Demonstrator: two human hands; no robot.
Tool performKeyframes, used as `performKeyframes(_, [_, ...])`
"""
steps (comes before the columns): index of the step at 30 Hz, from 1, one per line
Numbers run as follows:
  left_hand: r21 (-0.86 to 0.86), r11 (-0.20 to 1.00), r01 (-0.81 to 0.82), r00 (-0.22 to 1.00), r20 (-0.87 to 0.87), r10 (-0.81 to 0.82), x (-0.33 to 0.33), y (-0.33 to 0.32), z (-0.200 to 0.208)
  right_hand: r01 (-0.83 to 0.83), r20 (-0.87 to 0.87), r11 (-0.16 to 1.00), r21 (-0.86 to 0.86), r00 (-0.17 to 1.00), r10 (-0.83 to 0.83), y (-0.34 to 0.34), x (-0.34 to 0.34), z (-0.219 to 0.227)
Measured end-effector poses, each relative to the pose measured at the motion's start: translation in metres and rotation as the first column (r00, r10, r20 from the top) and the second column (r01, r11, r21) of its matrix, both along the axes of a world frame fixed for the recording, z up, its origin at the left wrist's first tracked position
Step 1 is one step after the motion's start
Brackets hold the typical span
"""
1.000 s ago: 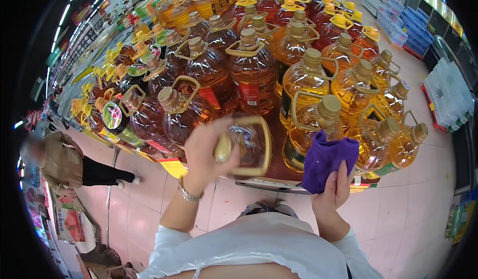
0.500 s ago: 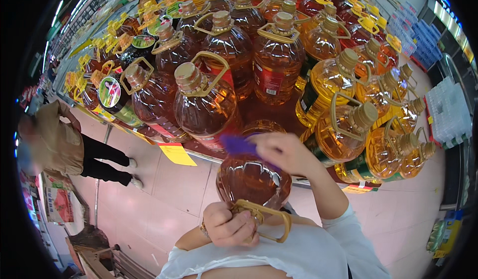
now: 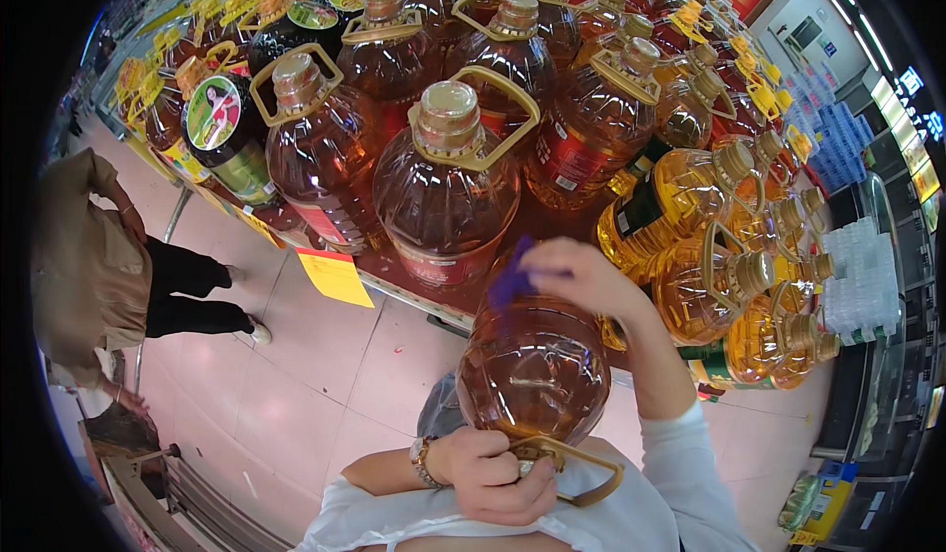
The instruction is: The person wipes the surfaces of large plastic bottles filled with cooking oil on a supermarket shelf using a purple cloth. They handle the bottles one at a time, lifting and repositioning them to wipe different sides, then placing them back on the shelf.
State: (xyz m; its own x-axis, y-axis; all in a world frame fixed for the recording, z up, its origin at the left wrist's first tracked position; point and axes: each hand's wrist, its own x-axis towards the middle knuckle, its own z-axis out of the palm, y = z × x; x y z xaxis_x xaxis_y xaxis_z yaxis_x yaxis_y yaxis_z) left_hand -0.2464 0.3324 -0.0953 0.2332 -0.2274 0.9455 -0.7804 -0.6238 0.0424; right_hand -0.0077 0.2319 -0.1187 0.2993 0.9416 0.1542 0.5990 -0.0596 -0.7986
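A large clear oil bottle (image 3: 537,370) with amber oil leans toward me at the display's front edge, its neck at my chest. My left hand (image 3: 498,478), a watch on its wrist, is closed around the neck beside the gold carrying handle (image 3: 591,483); the cap is hidden by my fingers. With my right hand (image 3: 581,274) I grip a purple cloth (image 3: 510,274) against the far end of the bottle; cloth and fingertips are slightly blurred. Just beyond stands another amber oil bottle (image 3: 448,202), upright with a gold cap and handle.
Rows of oil bottles (image 3: 581,148) crowd the dark red display (image 3: 562,219). Yellow oil bottles (image 3: 695,286) stand at its right side. A yellow price card (image 3: 335,276) hangs off the front edge. At left, a person (image 3: 99,256) in a tan top stands on the tiled floor.
My view has shifted, and the held bottle now appears farther right. The purple cloth has swung from lying sideways to pointing more upright against the bottle. Both hands keep their holds.
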Motion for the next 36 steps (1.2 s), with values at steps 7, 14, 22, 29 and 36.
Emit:
performKeyframes(7, [-0.024,1.0,-0.002,0.999,-0.041,0.001,0.021,-0.001,0.014,0.589,-0.511,0.572,-0.571,0.29,-0.809,-0.014,0.076,-0.129])
performKeyframes(14, [-0.127,0.992,-0.01,0.974,-0.227,-0.019,0.108,0.016,0.046,0.841,-0.899,0.541,0.016,0.248,-0.36,-0.042,-0.01,-0.05])
performKeyframes(22, [-0.212,0.964,-0.162,0.818,-0.575,0.011,0.216,0.019,0.066,0.896,-0.527,0.417,0.15,0.43,-0.733,-0.076,-0.113,-0.061])
performKeyframes(29, [-0.206,0.97,-0.128,0.694,-0.718,-0.061,0.229,0.016,0.074,0.544,0.243,0.514,0.664,0.493,-0.835,-0.029,-0.045,-0.001])
performKeyframes(36, [-0.085,0.986,-0.146,0.678,-0.734,0.037,0.221,0.015,0.081,0.13,0.791,0.939,0.318,0.51,-0.338,-0.064,-0.042,-0.071])
